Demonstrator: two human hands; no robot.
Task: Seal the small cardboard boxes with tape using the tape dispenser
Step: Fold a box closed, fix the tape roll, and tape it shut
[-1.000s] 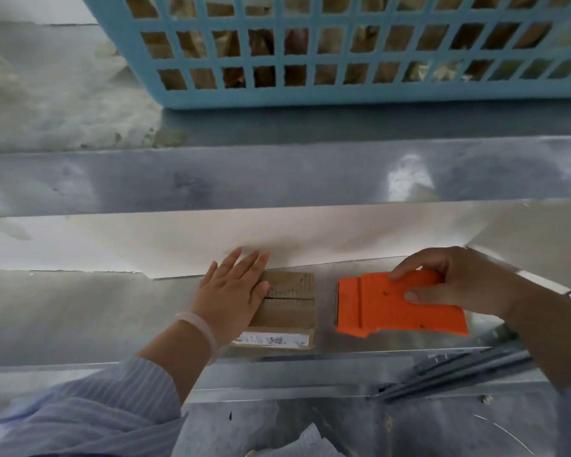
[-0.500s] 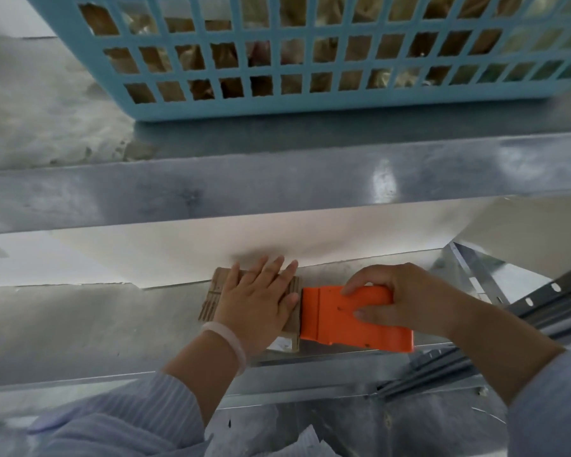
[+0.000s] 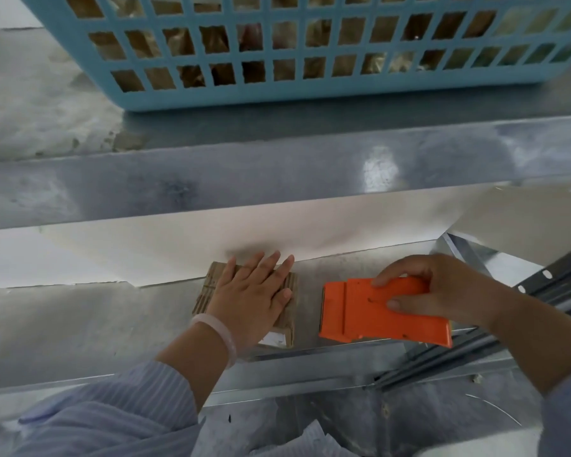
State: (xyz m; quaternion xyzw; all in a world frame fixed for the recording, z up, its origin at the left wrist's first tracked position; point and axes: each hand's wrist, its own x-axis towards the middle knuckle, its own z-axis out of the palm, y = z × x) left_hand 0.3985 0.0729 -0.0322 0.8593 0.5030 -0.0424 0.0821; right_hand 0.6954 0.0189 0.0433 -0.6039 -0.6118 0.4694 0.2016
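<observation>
Small cardboard box (image 3: pixel 209 291) sat on metal shelf (image 3: pixel 80 324); white label (image 3: pixel 272 340), print illegible. Left hand (image 3: pixel 254 300) lay flat on it, fingers straight. Right hand (image 3: pixel 442 291) gripped orange tape dispenser (image 3: pixel 370 318), just beside box.

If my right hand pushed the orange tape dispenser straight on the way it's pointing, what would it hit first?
Likely the small cardboard box under the left hand: the tape dispenser in the right hand points at its right side, across a gap.
</observation>
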